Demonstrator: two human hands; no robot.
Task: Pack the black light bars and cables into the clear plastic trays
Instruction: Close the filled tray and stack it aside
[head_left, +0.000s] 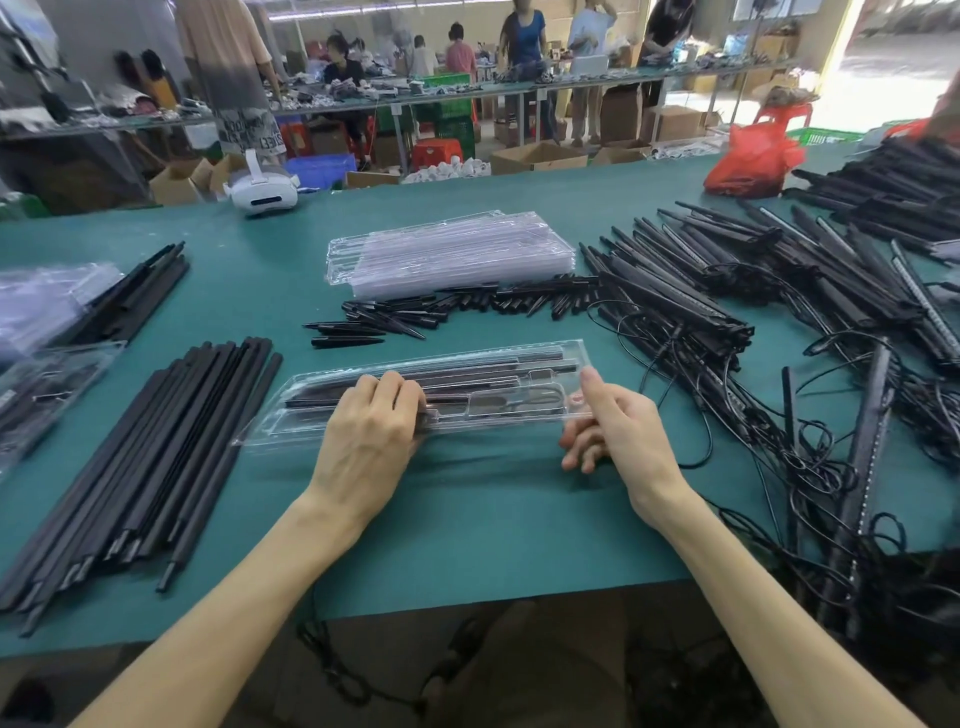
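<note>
On the worktop (493, 519) both hands clamp one clear tray (493, 415), the left hand (371, 431) pressing the bars in it and the right hand (613, 426) pinching its end. This tray looks nearly filled. Beyond it, a stack of empty trays (452, 254) and a heap of loose light bars (727, 280) and cables (701, 395) suggest much packing remains.

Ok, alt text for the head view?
A clear plastic tray of black light bars lies on a green table, left hand gripping its middle, right hand pinching its right end. Loose bars, cables, empty trays surround it.

Left hand (371, 436) palm down, fingers bent. Right hand (615, 431) thumb extended, fingers curled beneath. Forearms bare.
</note>
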